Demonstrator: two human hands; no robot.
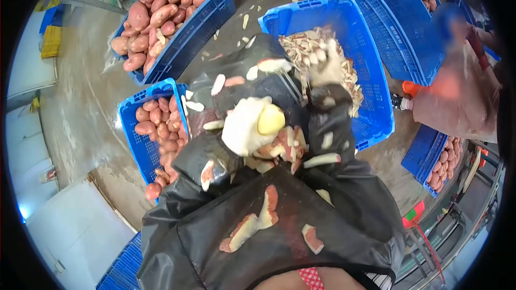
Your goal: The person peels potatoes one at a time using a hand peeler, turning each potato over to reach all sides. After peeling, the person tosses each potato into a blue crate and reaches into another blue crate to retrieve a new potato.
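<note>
My left hand (241,128), in a white glove, holds a peeled yellow potato (271,120) above my lap. My right hand (327,70) is smeared by motion over the near side of a blue crate (376,75) in front of me. Its fingers, and anything in them, cannot be made out. Inside that crate lies a heap of potato peelings (301,48). More peel strips (258,220) are scattered on my black apron (204,247) and sleeves, with a cluster of reddish peels (290,145) just below the potato.
Two blue crates of red-skinned potatoes stand left, a large one (201,43) and a smaller one (141,153). Stacked blue crates (395,32) and another person (457,91) are at the right. Peel bits lie on the wet floor (244,21).
</note>
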